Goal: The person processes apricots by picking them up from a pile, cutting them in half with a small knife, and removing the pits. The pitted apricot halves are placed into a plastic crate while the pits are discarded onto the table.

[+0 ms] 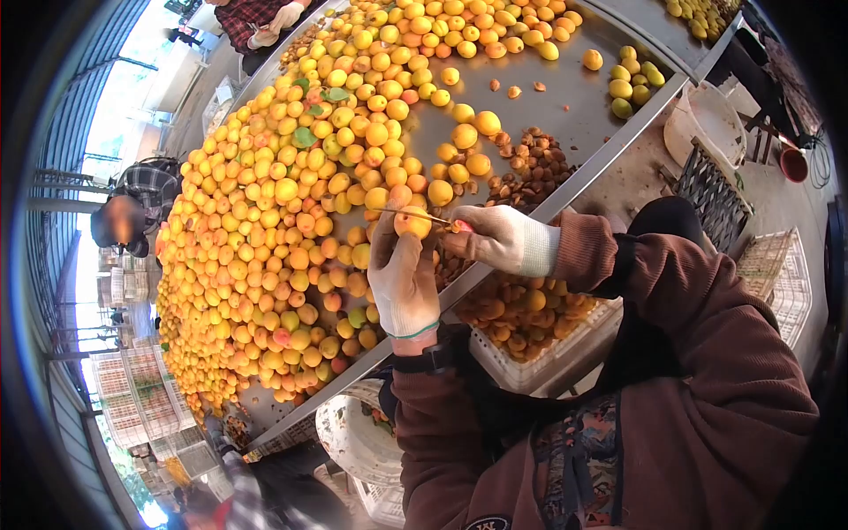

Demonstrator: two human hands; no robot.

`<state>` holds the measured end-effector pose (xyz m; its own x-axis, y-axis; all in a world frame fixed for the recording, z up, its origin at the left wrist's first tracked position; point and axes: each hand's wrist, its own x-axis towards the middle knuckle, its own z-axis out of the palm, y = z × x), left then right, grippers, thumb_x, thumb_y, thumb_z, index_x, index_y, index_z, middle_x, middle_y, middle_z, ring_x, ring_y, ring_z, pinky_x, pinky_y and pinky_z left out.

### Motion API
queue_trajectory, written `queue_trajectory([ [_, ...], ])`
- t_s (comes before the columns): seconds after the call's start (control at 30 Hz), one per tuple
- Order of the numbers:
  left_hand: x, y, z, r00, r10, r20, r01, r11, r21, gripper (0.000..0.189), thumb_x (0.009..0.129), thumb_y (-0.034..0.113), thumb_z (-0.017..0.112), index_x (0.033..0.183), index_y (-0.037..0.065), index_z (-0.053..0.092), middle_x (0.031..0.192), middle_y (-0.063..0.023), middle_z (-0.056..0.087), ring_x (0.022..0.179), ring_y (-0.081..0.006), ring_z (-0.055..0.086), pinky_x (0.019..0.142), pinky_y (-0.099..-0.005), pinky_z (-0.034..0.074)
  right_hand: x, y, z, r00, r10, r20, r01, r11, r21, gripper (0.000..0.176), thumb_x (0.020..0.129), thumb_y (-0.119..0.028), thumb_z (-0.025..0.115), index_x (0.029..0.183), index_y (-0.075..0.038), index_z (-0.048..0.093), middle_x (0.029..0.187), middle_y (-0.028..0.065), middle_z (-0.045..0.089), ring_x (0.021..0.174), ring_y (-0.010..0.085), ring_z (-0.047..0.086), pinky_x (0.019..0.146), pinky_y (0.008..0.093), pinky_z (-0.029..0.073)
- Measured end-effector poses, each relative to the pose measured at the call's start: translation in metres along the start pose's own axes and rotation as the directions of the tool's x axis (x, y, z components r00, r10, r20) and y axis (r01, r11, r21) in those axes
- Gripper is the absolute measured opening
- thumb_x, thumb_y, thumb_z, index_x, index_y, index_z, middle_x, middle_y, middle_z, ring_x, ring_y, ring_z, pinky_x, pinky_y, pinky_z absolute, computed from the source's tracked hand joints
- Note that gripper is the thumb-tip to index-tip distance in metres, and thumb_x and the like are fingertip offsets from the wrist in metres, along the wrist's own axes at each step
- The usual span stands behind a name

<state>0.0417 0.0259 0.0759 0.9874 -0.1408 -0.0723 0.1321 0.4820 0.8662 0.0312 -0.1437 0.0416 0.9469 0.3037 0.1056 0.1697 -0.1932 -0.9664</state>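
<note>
My left hand [405, 281], in a pale glove, is closed around a yellow-orange apricot [413, 223] held up between thumb and fingers. In my right hand [511, 240], also gloved, is a small knife [413, 213] with a thin blade and a reddish handle end. The blade lies across the top of the apricot. Both hands are over the near edge of a metal table [574, 95]. Beyond them spreads a big heap of whole apricots [283, 230]. Brown pits [535, 166] are piled beside my right hand.
Below the table edge stands a white crate [565, 349] of halved apricots [521, 309]. White buckets sit at lower left [358, 433] and upper right [707, 128]. Several green-yellow apricots [632, 81] lie apart at the far right. Other people [150, 203] are around the table.
</note>
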Motion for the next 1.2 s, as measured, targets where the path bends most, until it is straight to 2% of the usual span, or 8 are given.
queue_trajectory([
  [0.23,0.006,-0.002,-0.016,0.999,0.038,0.023,-0.038,0.999,-0.005,0.050,0.086,-0.004,0.053,0.135,-0.004,0.047,0.120,-0.0091,0.057,0.110,-0.0169,0.057,0.096,-0.0311,0.047,-0.003,-0.017,0.005,1.000,0.026,0.001,-0.026,1.000,0.014,0.027,0.101,-0.028,0.052,0.096,-0.001,0.055,0.080,0.0190,0.063,0.079,0.0297,0.067,0.069,0.0362,0.051],
  [0.5,-0.002,0.012,-0.004,0.967,0.251,-0.035,-0.216,0.888,0.405,0.058,0.088,-0.002,0.052,0.144,-0.004,0.035,0.117,-0.0112,0.058,0.103,-0.0164,0.058,0.090,-0.0282,0.047,-0.006,-0.014,0.021,1.000,-0.009,-0.019,0.011,0.995,0.098,0.027,0.101,-0.028,0.051,0.107,-0.002,0.056,0.084,0.0168,0.065,0.079,0.0276,0.065,0.073,0.0345,0.052],
  [0.7,0.005,-0.009,-0.001,0.981,0.190,-0.021,-0.188,0.979,0.083,0.060,0.092,0.006,0.059,0.146,-0.001,0.035,0.118,-0.0105,0.059,0.095,-0.0142,0.059,0.085,-0.0262,0.048,-0.002,-0.008,0.034,0.997,0.048,-0.063,-0.036,0.982,0.183,0.034,0.100,-0.035,0.052,0.107,-0.002,0.055,0.084,0.0182,0.065,0.079,0.0302,0.066,0.071,0.0361,0.052],
  [0.8,0.001,-0.018,0.011,0.977,0.201,-0.065,-0.183,0.959,0.215,0.052,0.100,0.021,0.054,0.144,0.000,0.037,0.120,-0.0104,0.057,0.100,-0.0151,0.059,0.082,-0.0263,0.052,0.003,-0.007,0.034,0.989,0.082,-0.126,-0.069,0.992,0.108,0.032,0.098,-0.034,0.055,0.107,-0.004,0.053,0.085,0.0219,0.065,0.083,0.0396,0.067,0.068,0.0420,0.053],
  [1.0,0.000,-0.020,-0.004,0.920,0.374,0.116,-0.351,0.654,0.670,0.042,0.100,0.018,0.052,0.137,-0.001,0.045,0.121,-0.0134,0.059,0.101,-0.0198,0.063,0.078,-0.0285,0.054,0.008,0.002,0.038,0.982,0.121,-0.148,-0.143,0.978,-0.152,0.027,0.093,-0.026,0.057,0.109,-0.005,0.049,0.085,0.0231,0.065,0.083,0.0438,0.064,0.068,0.0492,0.051],
  [1.07,-0.002,-0.016,-0.011,0.879,0.384,0.284,-0.388,0.225,0.894,0.037,0.097,0.006,0.049,0.133,-0.003,0.048,0.120,-0.0183,0.058,0.099,-0.0302,0.063,0.081,-0.0358,0.052,0.007,0.001,0.036,0.985,0.101,-0.138,-0.128,0.970,-0.207,0.027,0.093,-0.027,0.057,0.108,-0.006,0.049,0.084,0.0227,0.065,0.082,0.0441,0.063,0.067,0.0498,0.051],
  [1.1,-0.002,-0.025,-0.020,0.871,0.396,0.292,-0.400,0.223,0.889,0.037,0.097,0.006,0.049,0.133,-0.003,0.048,0.120,-0.0183,0.058,0.099,-0.0302,0.063,0.081,-0.0358,0.052,0.007,0.000,0.033,0.988,0.080,-0.130,-0.113,0.958,-0.264,0.027,0.093,-0.029,0.057,0.107,-0.007,0.049,0.084,0.0223,0.065,0.081,0.0444,0.063,0.067,0.0503,0.050],
  [1.2,0.002,-0.038,-0.032,0.996,0.056,-0.064,-0.035,0.954,0.299,0.035,0.093,-0.001,0.046,0.128,-0.003,0.050,0.109,-0.0189,0.061,0.099,-0.0372,0.060,0.085,-0.0385,0.049,0.008,-0.011,0.028,0.989,0.092,-0.114,-0.117,0.965,-0.237,0.032,0.094,-0.033,0.056,0.114,-0.008,0.050,0.084,0.0223,0.065,0.082,0.0438,0.064,0.067,0.0496,0.051],
])
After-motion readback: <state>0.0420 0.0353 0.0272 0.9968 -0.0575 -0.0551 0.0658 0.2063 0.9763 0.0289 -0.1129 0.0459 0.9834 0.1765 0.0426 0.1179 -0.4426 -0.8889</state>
